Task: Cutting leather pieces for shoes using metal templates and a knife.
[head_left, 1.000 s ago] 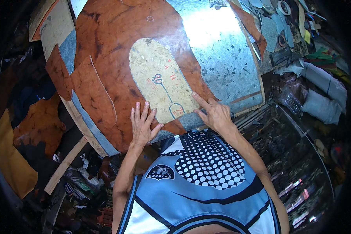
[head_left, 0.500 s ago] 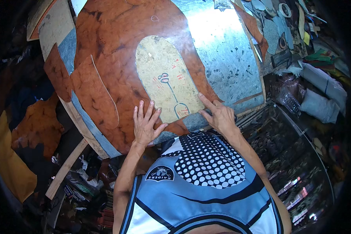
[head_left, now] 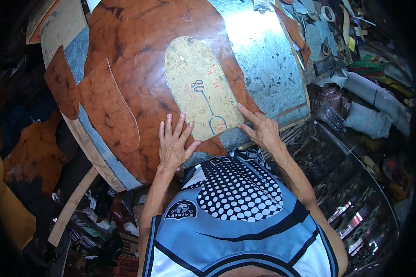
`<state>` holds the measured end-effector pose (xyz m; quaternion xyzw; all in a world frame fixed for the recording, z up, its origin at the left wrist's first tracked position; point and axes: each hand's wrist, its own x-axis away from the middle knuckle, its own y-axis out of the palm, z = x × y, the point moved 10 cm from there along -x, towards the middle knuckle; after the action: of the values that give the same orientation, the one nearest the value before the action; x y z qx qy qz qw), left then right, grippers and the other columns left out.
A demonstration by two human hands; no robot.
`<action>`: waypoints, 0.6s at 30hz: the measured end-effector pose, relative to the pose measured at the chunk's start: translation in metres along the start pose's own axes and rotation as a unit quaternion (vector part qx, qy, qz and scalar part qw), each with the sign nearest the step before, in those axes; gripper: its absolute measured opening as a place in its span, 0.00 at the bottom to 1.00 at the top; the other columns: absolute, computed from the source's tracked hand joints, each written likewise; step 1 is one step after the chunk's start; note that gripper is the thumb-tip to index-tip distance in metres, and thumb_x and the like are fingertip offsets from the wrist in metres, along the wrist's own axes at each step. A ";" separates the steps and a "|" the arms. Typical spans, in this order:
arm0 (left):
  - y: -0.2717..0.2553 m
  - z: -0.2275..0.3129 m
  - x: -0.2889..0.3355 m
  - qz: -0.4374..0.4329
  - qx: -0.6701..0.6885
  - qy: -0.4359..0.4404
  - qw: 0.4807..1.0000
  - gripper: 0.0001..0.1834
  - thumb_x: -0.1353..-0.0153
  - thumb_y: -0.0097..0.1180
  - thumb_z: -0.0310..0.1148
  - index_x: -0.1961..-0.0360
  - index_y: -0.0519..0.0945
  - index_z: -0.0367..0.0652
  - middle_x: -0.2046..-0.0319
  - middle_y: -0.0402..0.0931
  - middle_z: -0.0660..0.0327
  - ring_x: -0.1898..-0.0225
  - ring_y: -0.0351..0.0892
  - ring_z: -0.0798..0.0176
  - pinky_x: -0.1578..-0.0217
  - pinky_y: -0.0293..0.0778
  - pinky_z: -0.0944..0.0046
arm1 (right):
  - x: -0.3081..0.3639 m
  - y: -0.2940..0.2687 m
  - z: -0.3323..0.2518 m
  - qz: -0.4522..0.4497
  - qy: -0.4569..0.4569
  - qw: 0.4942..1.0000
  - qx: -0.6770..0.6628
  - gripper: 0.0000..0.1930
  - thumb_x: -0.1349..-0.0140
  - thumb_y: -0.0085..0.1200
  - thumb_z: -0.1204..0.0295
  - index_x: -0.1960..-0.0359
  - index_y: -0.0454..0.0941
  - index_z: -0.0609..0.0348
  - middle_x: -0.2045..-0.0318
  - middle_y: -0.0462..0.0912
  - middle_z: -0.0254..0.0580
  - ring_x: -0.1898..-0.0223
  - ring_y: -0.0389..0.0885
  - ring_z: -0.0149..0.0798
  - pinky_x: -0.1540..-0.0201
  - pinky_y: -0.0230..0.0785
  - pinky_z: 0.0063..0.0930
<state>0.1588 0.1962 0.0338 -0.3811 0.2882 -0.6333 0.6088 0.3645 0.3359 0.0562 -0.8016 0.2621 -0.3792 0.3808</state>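
A pale yellowish pattern board (head_left: 194,64), rounded at its far end and marked with blue and red drawing, lies flat on a brown mottled leather hide (head_left: 134,46). My left hand (head_left: 173,141) rests palm down with fingers spread, partly on the leather, its fingertips by the board's lower left edge. At the opposite lower corner, my right hand (head_left: 262,131) touches the board's edge with its index finger stretched out. Its thumb is apart from the index finger, and the other fingers are bent underneath. Neither hand grasps anything.
Grey sheet metal (head_left: 272,69) covers the worktable under the hide. A separate leather piece (head_left: 62,83) lies at the left edge. Tools and cut scraps (head_left: 326,37) crowd the far right, with wrapped packages (head_left: 367,121) below. A wooden strip (head_left: 71,207) juts out at lower left.
The whole view has shifted slightly. Both hands keep nearly the same places at the board's near end, and the board shows no clear movement on the leather.
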 end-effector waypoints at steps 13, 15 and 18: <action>0.007 0.001 0.005 0.018 -0.015 -0.004 1.000 0.31 0.44 0.63 0.53 0.42 0.78 0.50 0.30 0.60 0.55 0.27 0.47 0.40 0.31 0.44 0.36 | 0.002 0.007 0.007 0.023 -0.037 0.998 -0.046 0.32 0.43 0.65 0.60 0.35 0.71 0.37 0.69 0.85 0.52 0.68 0.85 0.54 0.68 0.76 0.46; 0.004 0.002 0.000 0.022 -0.021 0.001 1.000 0.31 0.44 0.63 0.52 0.42 0.77 0.49 0.29 0.59 0.55 0.27 0.47 0.40 0.31 0.44 0.36 | -0.005 0.000 0.006 0.050 -0.063 0.996 -0.035 0.32 0.44 0.65 0.60 0.35 0.71 0.37 0.69 0.85 0.52 0.68 0.85 0.53 0.67 0.76 0.46; -0.005 0.004 0.000 0.036 -0.036 0.000 0.999 0.29 0.43 0.62 0.49 0.42 0.77 0.49 0.29 0.59 0.56 0.27 0.48 0.41 0.30 0.43 0.38 | -0.002 -0.001 0.000 0.018 -0.055 0.998 -0.030 0.31 0.43 0.64 0.59 0.35 0.71 0.37 0.69 0.85 0.52 0.69 0.85 0.53 0.67 0.76 0.47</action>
<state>0.1590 0.1971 0.0404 -0.3922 0.3249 -0.6002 0.6167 0.3635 0.3383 0.0560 -0.8272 0.2667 -0.3198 0.3773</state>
